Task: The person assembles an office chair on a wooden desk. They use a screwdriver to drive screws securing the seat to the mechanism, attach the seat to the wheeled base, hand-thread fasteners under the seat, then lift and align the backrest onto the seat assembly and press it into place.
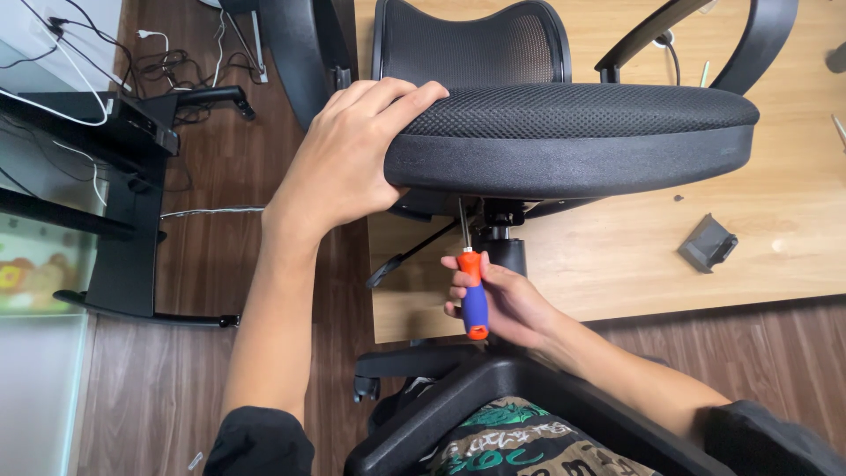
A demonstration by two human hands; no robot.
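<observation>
1. the left hand (352, 159) grips the front edge of the black mesh office chair seat (573, 141), fingers curled over the top.
2. the right hand (502, 304) is wrapped around an orange and blue handled screwdriver (473, 295), shaft pointing up beneath the seat by the black centre column (504, 247).
3. judging by this, fastening under the seat is midway; the tip's contact is hidden.
4. a small dark grey plastic part (707, 242) lies apart on the light wooden board (617, 264).

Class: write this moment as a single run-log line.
left hand: grips chair seat edge | right hand: holds screwdriver, tip up under seat | grey bracket: on wooden board
</observation>
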